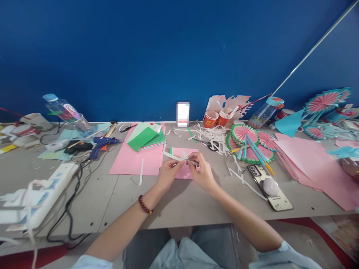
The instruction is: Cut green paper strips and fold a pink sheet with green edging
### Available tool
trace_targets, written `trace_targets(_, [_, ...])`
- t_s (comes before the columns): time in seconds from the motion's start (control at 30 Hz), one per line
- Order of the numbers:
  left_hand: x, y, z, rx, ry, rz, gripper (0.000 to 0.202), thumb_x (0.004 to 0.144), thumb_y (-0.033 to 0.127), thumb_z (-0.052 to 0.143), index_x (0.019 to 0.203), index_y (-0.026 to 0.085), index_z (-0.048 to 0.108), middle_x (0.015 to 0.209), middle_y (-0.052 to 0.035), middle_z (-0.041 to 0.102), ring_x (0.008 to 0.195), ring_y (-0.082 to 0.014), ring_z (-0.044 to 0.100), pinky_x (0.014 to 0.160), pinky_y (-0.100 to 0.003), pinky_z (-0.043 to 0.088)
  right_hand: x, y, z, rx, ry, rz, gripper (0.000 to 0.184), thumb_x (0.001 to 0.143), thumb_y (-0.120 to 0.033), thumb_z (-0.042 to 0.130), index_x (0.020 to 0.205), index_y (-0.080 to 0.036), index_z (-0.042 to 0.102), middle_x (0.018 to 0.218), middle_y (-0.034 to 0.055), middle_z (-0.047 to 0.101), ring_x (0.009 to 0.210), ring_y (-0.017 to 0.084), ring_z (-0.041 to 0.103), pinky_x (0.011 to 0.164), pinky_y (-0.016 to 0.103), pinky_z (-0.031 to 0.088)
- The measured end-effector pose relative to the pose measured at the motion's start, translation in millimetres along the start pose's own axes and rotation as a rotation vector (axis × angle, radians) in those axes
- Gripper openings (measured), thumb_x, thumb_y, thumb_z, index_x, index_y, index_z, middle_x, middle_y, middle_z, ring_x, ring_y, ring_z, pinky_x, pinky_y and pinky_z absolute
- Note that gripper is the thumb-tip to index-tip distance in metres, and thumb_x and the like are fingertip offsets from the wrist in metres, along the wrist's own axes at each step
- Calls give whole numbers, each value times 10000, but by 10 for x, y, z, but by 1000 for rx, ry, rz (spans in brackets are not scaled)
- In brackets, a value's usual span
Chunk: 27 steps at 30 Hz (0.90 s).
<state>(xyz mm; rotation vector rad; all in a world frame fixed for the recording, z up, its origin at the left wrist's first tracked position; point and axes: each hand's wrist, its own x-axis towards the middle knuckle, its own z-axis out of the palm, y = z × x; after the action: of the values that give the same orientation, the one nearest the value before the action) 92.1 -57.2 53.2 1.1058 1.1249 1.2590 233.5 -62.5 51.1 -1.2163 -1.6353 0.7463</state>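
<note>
My left hand (pixel 170 171) and my right hand (pixel 203 171) meet over the table, fingertips pinched close together. Between them is a narrow white strip (pixel 173 156), its free end sticking out past my left fingers; a small pale green bit (pixel 185 155) shows at the fingertips. Just below lies a small pink sheet (pixel 182 174) with a green edge, partly hidden by the hands. A larger pink sheet (pixel 126 160) is on the left, bearing a stack of green and white paper (pixel 147 138) and a loose white strip (pixel 141 172).
To the left are a blue glue gun (pixel 102 145), a power strip (pixel 47 196) and black cables. On the right stand red paper cups (pixel 211 119), with scissors (pixel 212 145), white scraps, folded watermelon fans (pixel 245 142) and a phone (pixel 270 188). Another person's hand (pixel 349 166) rests at far right.
</note>
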Motion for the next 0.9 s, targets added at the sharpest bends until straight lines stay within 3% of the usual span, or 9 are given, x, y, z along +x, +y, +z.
trace_targets(0.27, [14,-44,-32,11,26,-38,281,649,427,735,550,179,647,501,30,498,547,-112,445,549,-244,345,13,48,2,18,3,8,131,847,-253,484,975,-228,473,896,39,632,845,173,624,699,270,481])
trace_targets(0.37, [25,-61,-51,-1,9,-29,351,712,462,679,525,172,614,493,37,421,507,-92,372,508,-239,298,16,41,0,54,5,2,122,845,-262,479,961,-223,474,873,33,620,823,165,624,692,264,483])
trace_targets(0.53, [43,-78,-55,102,-38,190,239,748,417,664,765,187,728,768,-25,578,634,-112,452,553,-239,340,5,-5,-5,41,-3,10,119,836,-250,470,950,-216,478,858,34,621,781,162,620,622,246,463])
trace_targets(0.67, [46,-109,-42,239,-29,357,166,730,366,699,747,206,742,758,-23,568,612,-111,447,540,-244,346,-8,-16,0,53,-1,3,107,841,-248,474,943,-216,478,849,36,631,772,162,624,607,240,456])
trace_targets(0.9, [42,-133,-51,146,15,277,149,724,356,705,724,214,750,771,-36,587,741,-152,530,645,-259,405,-22,-14,8,69,-8,-7,108,853,-246,471,954,-213,487,872,39,619,762,149,613,600,229,455])
